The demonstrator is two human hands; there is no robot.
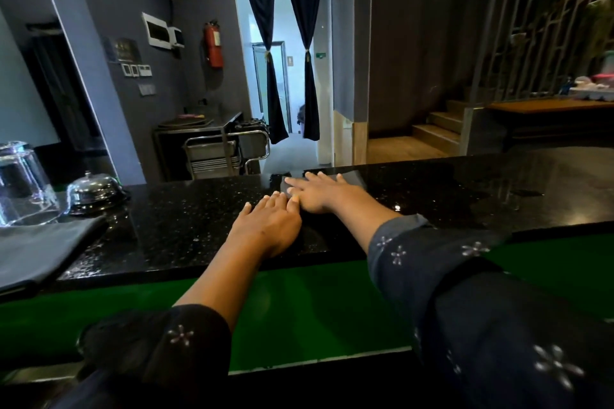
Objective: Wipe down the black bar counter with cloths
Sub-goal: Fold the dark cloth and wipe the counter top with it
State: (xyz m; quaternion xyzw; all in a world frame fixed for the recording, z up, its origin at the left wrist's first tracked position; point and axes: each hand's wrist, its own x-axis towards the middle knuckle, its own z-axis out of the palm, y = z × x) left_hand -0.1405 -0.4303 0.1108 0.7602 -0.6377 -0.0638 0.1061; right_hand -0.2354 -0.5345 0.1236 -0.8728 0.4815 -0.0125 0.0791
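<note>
both flat hands (269,220) on dark cloth (349,180)

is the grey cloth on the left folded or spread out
Folded. The grey cloth lies flat on the black counter as a neat layered rectangle with a doubled edge at its near side, untouched by either hand.

Black speckled bar counter (199,209), wet sheen, dark cloth (349,180) at far edge

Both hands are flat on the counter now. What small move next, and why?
Probably slide the right hand and the dark cloth under it rightward along the black bar counter. Wet streaks show there, while the left hand rests flat beside it; whether it presses a cloth is unclear.
</note>
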